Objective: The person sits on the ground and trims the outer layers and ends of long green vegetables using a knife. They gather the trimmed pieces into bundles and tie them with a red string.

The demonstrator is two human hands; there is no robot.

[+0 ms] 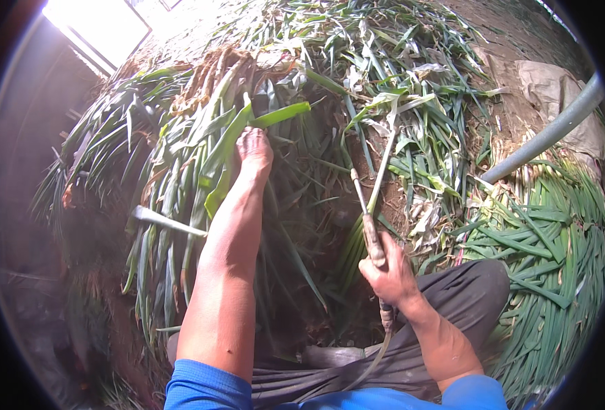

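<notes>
My left hand (pixel 253 145) reaches far forward into a heap of green onions (pixel 200 171). Its fingers are curled closed around green onion leaves (pixel 237 140), one broad leaf sticking out to the right beyond the knuckles; the fingertips are hidden. My right hand (pixel 391 273) is wrapped round the handle of a thin air-gun wand (pixel 369 232), its narrow tip pointing up and away from me. A thin hose (pixel 379 359) runs from the handle's lower end toward my lap. Just beyond the wand lies a pale green onion stalk (pixel 383 167).
More leafy tops and pale peelings (pixel 412 137) cover the ground ahead. Neatly laid green onions (pixel 548 253) are piled at right, below a grey pipe (pixel 545 130) and a tan sack (pixel 552 89). A pale rod (pixel 169 222) juts out by my left forearm. My bent knee (pixel 480 280) is at right.
</notes>
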